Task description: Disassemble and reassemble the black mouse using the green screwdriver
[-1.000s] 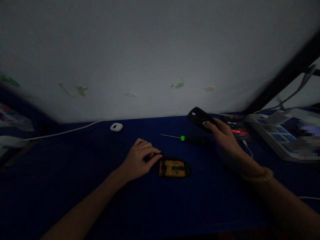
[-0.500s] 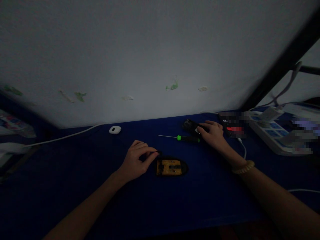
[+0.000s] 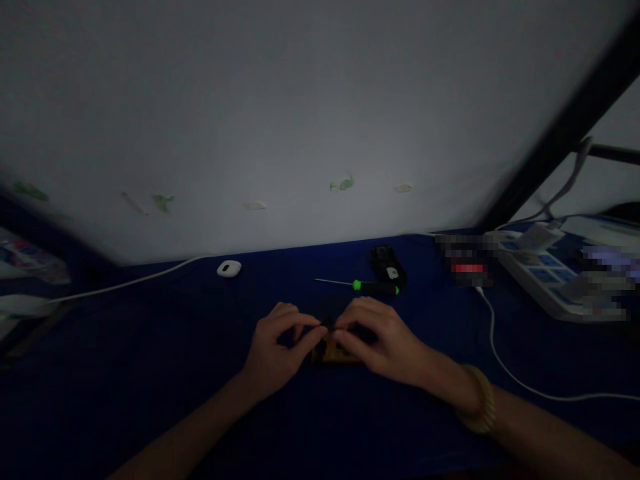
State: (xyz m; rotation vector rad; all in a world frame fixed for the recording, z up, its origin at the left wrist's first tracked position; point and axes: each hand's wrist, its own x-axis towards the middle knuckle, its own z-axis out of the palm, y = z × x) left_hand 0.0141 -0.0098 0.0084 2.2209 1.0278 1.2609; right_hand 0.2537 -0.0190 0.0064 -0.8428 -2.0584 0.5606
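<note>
My left hand (image 3: 277,343) and my right hand (image 3: 383,340) meet over the middle of the table, their fingertips pinching a small black part (image 3: 327,323). Beneath them lies a yellowish circuit board in a black mouse base (image 3: 335,357), mostly hidden by my fingers. A black mouse top shell (image 3: 388,265) lies upside down beyond my right hand, next to a green-collared screwdriver (image 3: 375,287) with a black handle.
The dark blue table surface (image 3: 150,373) runs up to a white wall. Farther right are a blurred phone (image 3: 465,261) and a white power strip (image 3: 545,280). A white cable (image 3: 505,367) curves across the right, and a small white oval object (image 3: 229,268) sits at the back.
My right hand has set the black shell down by the screwdriver and moved left, joining my left hand on the small black part over the board.
</note>
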